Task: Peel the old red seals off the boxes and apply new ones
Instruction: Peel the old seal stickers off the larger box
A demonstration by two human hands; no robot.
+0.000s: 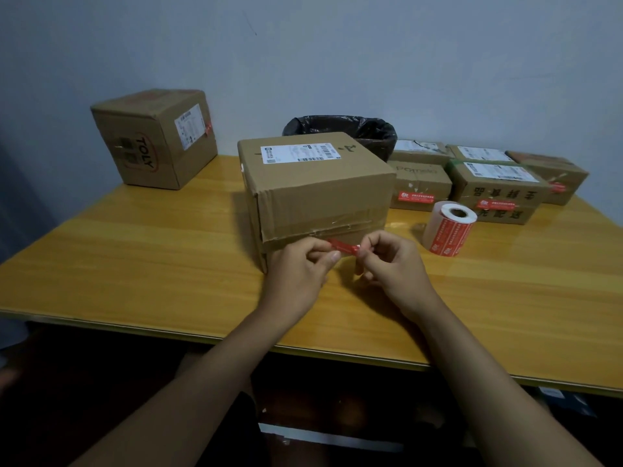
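Observation:
A large cardboard box point(313, 190) with a white shipping label stands at the middle of the table. Just in front of its taped front face, my left hand point(298, 267) and my right hand point(392, 264) pinch the two ends of a crumpled red seal point(344, 247) between thumb and fingers. To the right of the box a roll of red seals point(448, 229) lies on the table. Several smaller boxes point(495, 190) at the right carry red seals on their sides.
A tall box marked TOLY point(153, 139) with a red seal stands at the back left. A bin lined with a black bag point(357, 129) is behind the middle box. The yellow wooden table point(135, 264) ends at a front edge near me.

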